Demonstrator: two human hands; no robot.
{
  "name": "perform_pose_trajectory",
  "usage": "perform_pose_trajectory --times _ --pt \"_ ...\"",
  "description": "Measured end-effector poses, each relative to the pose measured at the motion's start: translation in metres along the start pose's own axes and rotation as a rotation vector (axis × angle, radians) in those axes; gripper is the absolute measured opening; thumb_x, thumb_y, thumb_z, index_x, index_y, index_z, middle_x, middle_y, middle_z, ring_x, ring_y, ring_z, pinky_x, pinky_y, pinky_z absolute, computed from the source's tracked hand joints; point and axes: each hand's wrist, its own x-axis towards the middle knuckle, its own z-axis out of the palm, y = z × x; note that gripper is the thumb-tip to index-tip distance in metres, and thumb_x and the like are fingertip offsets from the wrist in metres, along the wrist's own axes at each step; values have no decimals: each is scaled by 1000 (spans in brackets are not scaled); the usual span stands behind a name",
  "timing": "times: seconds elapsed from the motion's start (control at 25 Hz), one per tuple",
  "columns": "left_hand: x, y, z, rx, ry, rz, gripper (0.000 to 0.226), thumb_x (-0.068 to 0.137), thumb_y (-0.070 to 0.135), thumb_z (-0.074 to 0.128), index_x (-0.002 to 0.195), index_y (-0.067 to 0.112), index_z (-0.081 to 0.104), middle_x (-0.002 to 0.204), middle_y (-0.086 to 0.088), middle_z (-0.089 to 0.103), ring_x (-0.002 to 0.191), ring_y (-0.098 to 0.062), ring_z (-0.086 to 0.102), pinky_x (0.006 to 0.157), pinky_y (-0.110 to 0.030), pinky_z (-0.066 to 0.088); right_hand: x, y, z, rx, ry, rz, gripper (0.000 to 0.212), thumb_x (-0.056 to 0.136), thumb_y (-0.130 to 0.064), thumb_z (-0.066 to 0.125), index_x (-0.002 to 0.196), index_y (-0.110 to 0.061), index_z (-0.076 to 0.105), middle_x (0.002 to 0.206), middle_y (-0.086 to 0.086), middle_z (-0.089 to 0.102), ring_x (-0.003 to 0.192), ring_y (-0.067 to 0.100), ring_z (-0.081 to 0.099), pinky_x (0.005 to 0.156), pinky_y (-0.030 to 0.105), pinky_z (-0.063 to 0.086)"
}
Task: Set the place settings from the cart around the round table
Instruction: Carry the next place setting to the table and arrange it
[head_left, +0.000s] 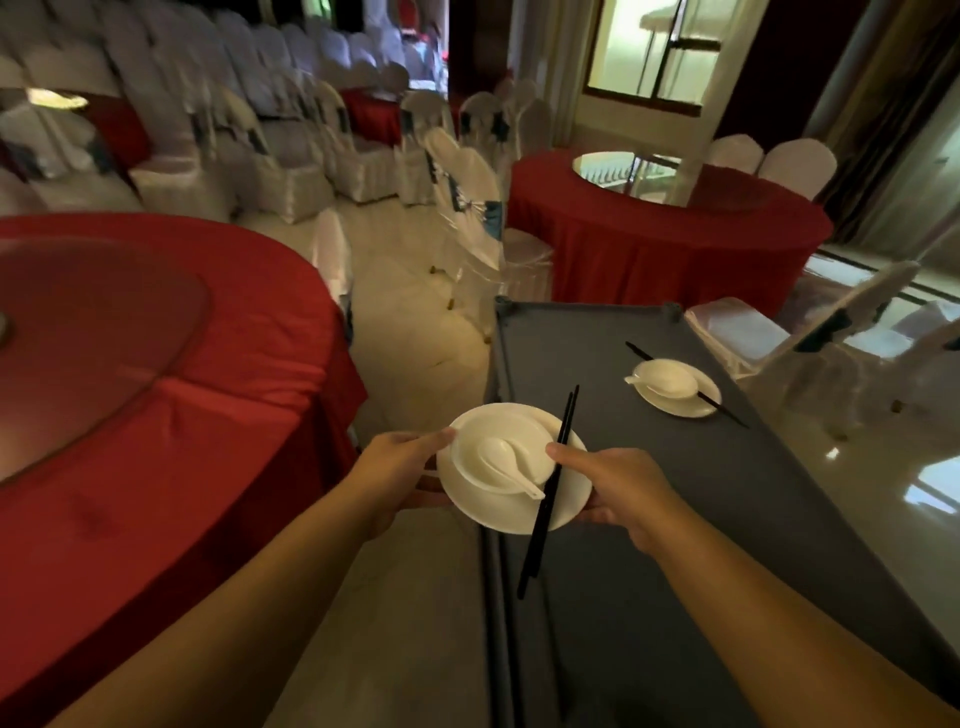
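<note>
Holding a plate (511, 506) between both hands, above the near left edge of the cart (727, 519). Left hand (400, 467): thumb laid on the plate's left rim, fingers curled beneath, clamped on the plate. Right hand (621, 486): thumb laid over the rim and pressed against the chopsticks (548, 493), fingers curled under the plate's right edge, clamped on it.

A white bowl (501, 449) is seated on the plate; a white spoon (506, 462) lies in the bowl, handle pointing toward the near right. The black chopsticks are laid across the plate's right side, paired and close together, near ends projecting well past the rim.

The cart is draped in grey cloth. A second setting (675, 387) is seen further along it, toward the far right: plate, bowl with spoon, chopsticks running under or beside the bowl, which cannot be told.

Round worktop (156, 415) at left, covered in red cloth, with a glass turntable (93, 338) at its middle. Another red table (670, 244) is noted behind the cart, white-covered chairs (467, 208) around it. Far rows are blurred.
</note>
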Motion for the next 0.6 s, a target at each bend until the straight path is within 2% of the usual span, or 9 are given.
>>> perform_pose_trajectory --times 0.16,0.32,0.44,0.6 --pt "32 28 -79 -43 83 33 39 90 34 74 108 0 74 92 -19 80 78 -32 79 59 -38 63 47 -40 83 -27 -74 -50 48 69 -43 88 94 -4 76 82 8 81 75 24 79 56 32 61" --pt "81 64 -166 -33 160 41 36 91 33 73 104 0 73 100 -25 76 82 -35 77 72 -52 65 110 -83 178 -39 -108 -57 49 67 -42 90 95 -5 75 82 7 81 74 25 79 58 37 63" --pt "119 95 -223 -29 206 62 36 91 32 73 105 -1 73 102 -22 77 88 -39 77 72 -51 65 157 -121 241 -39 -128 -58 52 64 -44 92 95 -6 74 82 7 81 73 25 79 58 40 64" --pt "170 126 -282 -67 266 56 33 92 31 72 107 1 73 97 -15 80 83 -35 79 69 -47 65 218 -169 304 -78 -194 -73 54 63 -46 91 95 -6 73 77 4 80 71 23 79 57 38 64"
